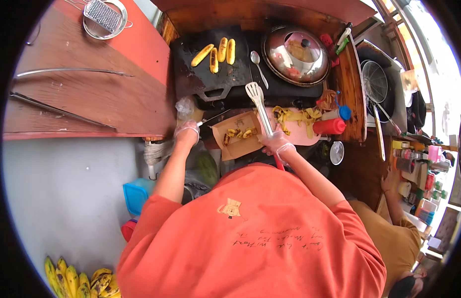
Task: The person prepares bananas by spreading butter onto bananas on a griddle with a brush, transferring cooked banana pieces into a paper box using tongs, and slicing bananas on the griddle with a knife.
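My left hand (187, 133), in a clear plastic glove, is closed around what looks like a thin knife (215, 117), its blade pointing right. Also gloved, my right hand (280, 145) grips metal tongs (259, 102) with a slotted head and a red handle end. The head of the tongs reaches the griddle's near side. Between my hands sits an open cardboard box (242, 147) with several cut banana pieces (231, 133) inside. Beyond it, several browned peeled bananas (222, 49) lie on a black griddle (190, 79). A metal spoon (258, 68) rests right of them.
A lidded pan (297, 57) stands at the back right. Banana peels (305, 116) lie on a pink board (302, 133) beside a red bottle (329, 126). Long tongs (66, 111) and a grater (102, 16) occupy the left table. A person in a mustard shirt (389, 238) is at right.
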Available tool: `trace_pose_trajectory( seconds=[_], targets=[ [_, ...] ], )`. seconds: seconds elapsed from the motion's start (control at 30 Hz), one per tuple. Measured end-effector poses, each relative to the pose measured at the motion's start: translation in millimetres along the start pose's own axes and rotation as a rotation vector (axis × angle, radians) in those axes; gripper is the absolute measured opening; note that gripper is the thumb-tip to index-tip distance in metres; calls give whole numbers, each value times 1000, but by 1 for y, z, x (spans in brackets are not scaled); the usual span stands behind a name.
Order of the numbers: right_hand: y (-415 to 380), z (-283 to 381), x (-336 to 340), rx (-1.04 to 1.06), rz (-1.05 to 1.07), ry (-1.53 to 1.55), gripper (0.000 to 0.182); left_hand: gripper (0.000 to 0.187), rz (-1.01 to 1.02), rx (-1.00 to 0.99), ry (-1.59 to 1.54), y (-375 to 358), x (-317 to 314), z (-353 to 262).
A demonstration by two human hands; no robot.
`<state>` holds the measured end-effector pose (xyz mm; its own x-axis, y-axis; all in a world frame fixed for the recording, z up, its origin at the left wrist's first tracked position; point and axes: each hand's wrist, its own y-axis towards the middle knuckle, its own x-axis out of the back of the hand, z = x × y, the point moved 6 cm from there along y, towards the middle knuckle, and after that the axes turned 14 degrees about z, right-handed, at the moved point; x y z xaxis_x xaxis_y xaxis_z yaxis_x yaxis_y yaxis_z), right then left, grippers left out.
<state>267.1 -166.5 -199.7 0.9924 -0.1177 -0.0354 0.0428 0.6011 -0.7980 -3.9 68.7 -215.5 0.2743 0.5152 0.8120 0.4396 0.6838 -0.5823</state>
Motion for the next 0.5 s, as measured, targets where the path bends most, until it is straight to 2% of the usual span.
trace_pose_trajectory(
  seconds=[0.07, 0.13, 0.2, 0.23, 0.3, 0.33, 0.4, 0.47, 0.5],
  targets=[
    [-10, 11, -1, 43, -26, 32, 26, 23, -44, 56, 33, -38, 28, 2],
    [-4, 6, 1, 63, -5, 67, 25, 21, 46, 213, -53, -78, 56, 7],
    [-2, 4, 4, 83, 6, 83, 24, 20, -28, 87, -58, -98, 50, 28],
    [-5, 6, 3, 84, 8, 108, 24, 20, -36, 82, -52, -103, 69, 23],
    [-7, 7, 2, 95, 15, 137, 25, 22, 53, 81, -273, -117, 96, 20],
    [-6, 7, 2, 101, 16, 136, 25, 22, 47, 83, -272, -112, 100, 16],
    [-4, 7, 1, 88, 5, 121, 26, 26, -286, -48, -390, -94, 132, 4],
    [-3, 8, 1, 83, 12, 123, 26, 25, -255, -25, -652, -62, 140, -4],
    [-5, 6, 1, 69, 20, 119, 26, 24, -252, 55, -618, -43, 140, -3]
  ],
)
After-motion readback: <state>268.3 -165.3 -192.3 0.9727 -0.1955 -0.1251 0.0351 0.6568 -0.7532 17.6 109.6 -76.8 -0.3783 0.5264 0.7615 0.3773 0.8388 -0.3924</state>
